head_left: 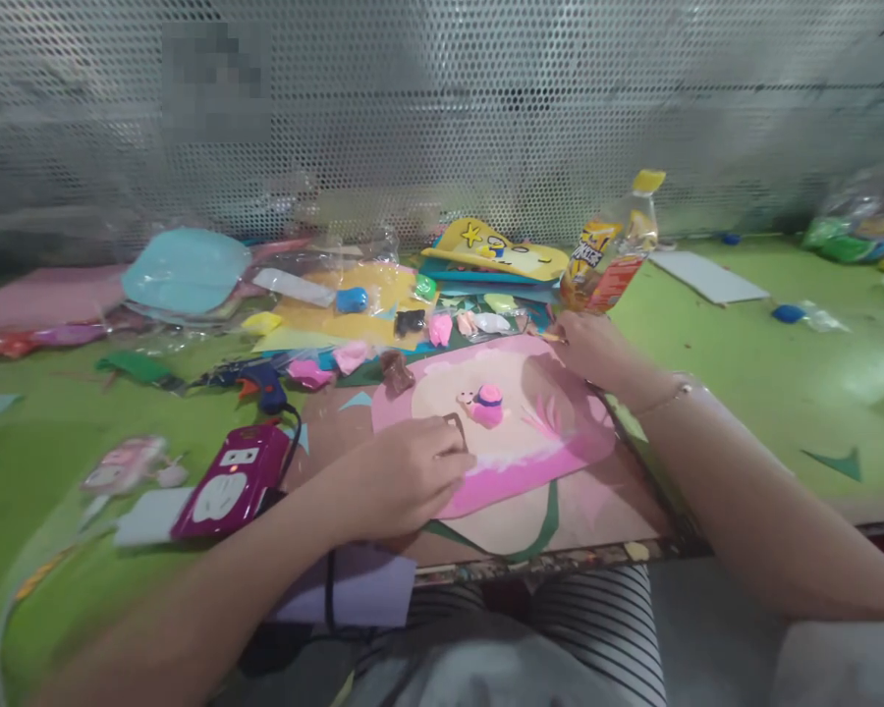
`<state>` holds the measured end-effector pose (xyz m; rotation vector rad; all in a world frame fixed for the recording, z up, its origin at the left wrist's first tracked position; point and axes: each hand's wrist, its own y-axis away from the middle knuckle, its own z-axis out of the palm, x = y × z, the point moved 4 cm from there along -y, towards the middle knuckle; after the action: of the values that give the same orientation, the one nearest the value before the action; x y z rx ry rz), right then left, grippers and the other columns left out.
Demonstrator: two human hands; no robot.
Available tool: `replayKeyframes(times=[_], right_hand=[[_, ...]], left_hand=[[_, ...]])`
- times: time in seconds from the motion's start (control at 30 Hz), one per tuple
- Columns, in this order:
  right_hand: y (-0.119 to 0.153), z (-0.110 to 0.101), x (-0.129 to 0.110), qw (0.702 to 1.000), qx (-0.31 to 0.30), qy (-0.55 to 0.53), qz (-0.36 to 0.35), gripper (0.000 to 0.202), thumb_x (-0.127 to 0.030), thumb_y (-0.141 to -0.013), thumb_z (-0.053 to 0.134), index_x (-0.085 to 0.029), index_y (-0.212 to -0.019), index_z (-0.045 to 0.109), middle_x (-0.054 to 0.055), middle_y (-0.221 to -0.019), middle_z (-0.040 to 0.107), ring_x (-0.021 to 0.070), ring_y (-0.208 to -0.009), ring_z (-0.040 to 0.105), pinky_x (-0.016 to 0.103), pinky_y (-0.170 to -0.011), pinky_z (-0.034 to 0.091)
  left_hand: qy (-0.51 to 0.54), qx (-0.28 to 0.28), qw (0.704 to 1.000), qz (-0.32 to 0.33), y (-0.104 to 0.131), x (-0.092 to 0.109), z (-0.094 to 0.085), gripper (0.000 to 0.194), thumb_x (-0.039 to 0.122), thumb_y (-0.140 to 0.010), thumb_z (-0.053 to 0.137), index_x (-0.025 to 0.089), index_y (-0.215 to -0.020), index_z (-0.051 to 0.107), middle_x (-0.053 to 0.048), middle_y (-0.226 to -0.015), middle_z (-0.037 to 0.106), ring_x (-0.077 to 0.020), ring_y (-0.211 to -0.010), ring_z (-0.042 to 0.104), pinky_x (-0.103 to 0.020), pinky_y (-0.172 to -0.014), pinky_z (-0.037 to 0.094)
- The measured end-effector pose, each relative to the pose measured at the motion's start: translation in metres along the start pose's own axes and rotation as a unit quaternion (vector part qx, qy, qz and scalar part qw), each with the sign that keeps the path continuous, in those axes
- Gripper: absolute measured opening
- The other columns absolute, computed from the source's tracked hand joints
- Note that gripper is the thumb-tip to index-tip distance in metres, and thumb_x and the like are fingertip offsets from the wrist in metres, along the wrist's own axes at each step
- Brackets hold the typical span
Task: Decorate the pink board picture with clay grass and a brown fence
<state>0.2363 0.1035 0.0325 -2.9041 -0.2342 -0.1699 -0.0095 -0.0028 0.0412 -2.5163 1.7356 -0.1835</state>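
My left hand [419, 471] rests on the lower left of a pink and cream foam sheet [442, 499], fingers curled closed. A small dark brown curved bit [455, 428] shows at its fingers; I cannot make out what it is. On the sheet's middle sits a pink clay snail [487, 405] with a blue band on its shell. My right hand [590, 349] is at the sheet's upper right corner, beside the foot of a drink bottle [610, 263] and several clay packets [492, 322]. Its fingers are closed, and what they hold is hidden.
A purple glue gun box [232, 483] and a blue glue gun [265, 386] with a black cord lie left. Brown clay [396, 371] touches the sheet's upper left. Behind are decorated yellow foam pieces [493, 250], a light-blue pad [186, 270] and a perforated metal screen [442, 118].
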Motion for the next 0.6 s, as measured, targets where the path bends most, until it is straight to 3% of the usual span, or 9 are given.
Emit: replayKeyframes(times=[0.17,0.27,0.4,0.5,0.6], right_hand=[[0.001,0.023,0.001,0.998,-0.031,0.033,0.043,0.023,-0.014,-0.084,0.045,-0.003,-0.100,0.057,0.022,-0.090,0.065,0.0297,-0.088,0.062,0.034,-0.071,0.039],[0.003,0.026,-0.003,0.997,-0.035,0.032,0.055,0.025,-0.012,-0.085,0.040,-0.002,-0.101,0.056,0.023,-0.093,0.063,0.0297,-0.090,0.061,0.034,-0.070,0.039],[0.003,0.023,-0.006,0.998,-0.017,0.004,0.058,0.026,-0.008,-0.084,0.036,-0.001,-0.099,0.056,0.024,-0.093,0.062,0.0299,-0.089,0.060,0.034,-0.070,0.038],[0.000,0.010,-0.009,0.998,0.021,-0.035,0.054,0.026,-0.006,-0.083,0.036,0.000,-0.101,0.054,0.024,-0.094,0.061,0.0305,-0.089,0.058,0.036,-0.071,0.038],[-0.003,-0.009,-0.018,0.993,0.060,-0.098,0.032,0.022,-0.012,-0.086,0.036,-0.005,-0.096,0.055,0.021,-0.094,0.061,0.0281,-0.088,0.057,0.035,-0.072,0.038]], left_hand=[[0.013,0.017,0.997,0.080,0.001,0.020,0.008,0.022,0.024,-0.091,0.042,0.015,-0.091,0.062,-0.007,-0.084,0.059,-0.0187,-0.080,0.051,-0.033,-0.073,0.042],[0.006,0.055,0.993,0.100,-0.001,0.021,0.009,0.023,0.026,-0.091,0.043,0.015,-0.099,0.061,-0.008,-0.092,0.061,-0.0195,-0.086,0.053,-0.034,-0.080,0.043],[-0.077,0.090,0.989,0.091,-0.008,0.019,0.005,0.027,0.021,-0.091,0.040,0.013,-0.109,0.059,-0.010,-0.101,0.061,-0.0220,-0.097,0.052,-0.039,-0.090,0.041],[-0.115,0.043,0.992,0.039,-0.011,0.027,0.004,0.028,0.020,-0.091,0.041,0.010,-0.112,0.057,-0.013,-0.103,0.061,-0.0229,-0.100,0.054,-0.040,-0.091,0.042],[-0.125,-0.018,0.992,-0.012,-0.006,0.049,0.013,0.036,0.030,-0.092,0.041,0.006,-0.114,0.057,-0.018,-0.111,0.060,-0.0268,-0.106,0.054,-0.041,-0.090,0.042]])
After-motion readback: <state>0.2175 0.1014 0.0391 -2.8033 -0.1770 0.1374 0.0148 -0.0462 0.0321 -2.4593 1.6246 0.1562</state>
